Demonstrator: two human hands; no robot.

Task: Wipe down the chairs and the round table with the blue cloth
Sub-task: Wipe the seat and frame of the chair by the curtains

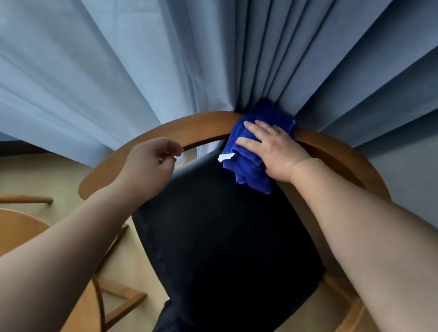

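A wooden chair [189,130] with a curved backrest rail and a dark seat [224,237] stands right below me. The folded blue cloth [246,167] with a small white tag lies draped over the top of the backrest rail. My right hand [271,151] lies flat on the cloth with straight fingers, pressing it on the rail. My left hand [152,164] hovers over the left part of the rail with loosely curled fingers, holding nothing. The round wooden table [0,252] shows at the lower left.
Blue-grey curtains [286,48] hang directly behind the chair, touching its back. A sheer curtain [60,42] fills the left. Another chair's wooden armrest [2,197] sticks out at the left above the table. Pale floor [49,174] lies between.
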